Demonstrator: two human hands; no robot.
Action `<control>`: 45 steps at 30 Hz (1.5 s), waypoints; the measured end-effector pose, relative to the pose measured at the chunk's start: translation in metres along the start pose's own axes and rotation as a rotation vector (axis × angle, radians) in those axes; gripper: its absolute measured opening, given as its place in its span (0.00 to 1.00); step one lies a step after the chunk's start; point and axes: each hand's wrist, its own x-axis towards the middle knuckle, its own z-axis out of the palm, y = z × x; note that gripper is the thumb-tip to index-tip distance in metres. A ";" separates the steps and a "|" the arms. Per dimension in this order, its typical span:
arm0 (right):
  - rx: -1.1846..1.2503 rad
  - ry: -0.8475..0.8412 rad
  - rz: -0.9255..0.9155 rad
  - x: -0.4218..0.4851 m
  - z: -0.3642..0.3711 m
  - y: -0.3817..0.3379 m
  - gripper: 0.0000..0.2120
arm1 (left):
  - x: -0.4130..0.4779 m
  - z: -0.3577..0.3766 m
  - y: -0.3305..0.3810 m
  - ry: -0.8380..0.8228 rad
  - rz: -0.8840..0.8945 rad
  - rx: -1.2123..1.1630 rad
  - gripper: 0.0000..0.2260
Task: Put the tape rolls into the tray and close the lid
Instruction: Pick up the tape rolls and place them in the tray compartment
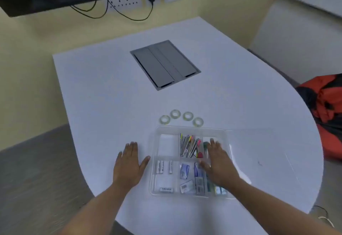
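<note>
**Four tape rolls lie just beyond the tray, ahead of both hands**

The left hand (129, 162) lies flat on the white tabletop (103, 96) just left of the clear tray (154, 160), its fingers (132, 147) spread and straight, holding nothing. Beyond the tray's far rim the four tape rolls (181, 117) lie flat on the tabletop in a shallow arc running left to right, none of them yet inside. The leftmost roll (164, 119) sits nearest the line of the left hand, though the tray's far-left corner lies between them. The tray's far-left compartment (167, 145) looks empty and seems the likely place for them; the middle one holds pens.

The right hand (216, 162) hovers palm down over the tray's right side, fingers extended and loosely spread, grasping nothing; whether it touches the contents I cannot tell. Its fingertips point toward the rightmost roll (198, 121), which lies straight ahead past the far rim, so this hand appears better placed to reach forward first. A clear lid (259, 142) seems to lie open to the tray's right, faint against the tabletop.
</note>
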 end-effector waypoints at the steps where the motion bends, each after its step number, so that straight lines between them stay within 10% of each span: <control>1: 0.017 -0.031 0.031 -0.007 0.008 -0.004 0.36 | -0.005 0.006 -0.002 -0.029 -0.012 -0.020 0.38; 16: -0.152 -0.118 0.090 -0.023 0.034 -0.006 0.41 | 0.015 0.029 -0.017 -0.177 0.139 -0.013 0.38; 23: 0.010 0.053 0.071 0.008 0.007 -0.007 0.32 | 0.050 0.032 -0.009 -0.250 -0.001 -0.256 0.36; 31: 0.128 0.069 0.137 0.098 -0.042 0.013 0.20 | 0.036 0.045 0.000 -0.147 0.031 0.007 0.43; 45: 0.112 -0.110 0.388 0.198 -0.024 0.009 0.33 | 0.033 0.047 0.002 -0.085 0.035 0.076 0.36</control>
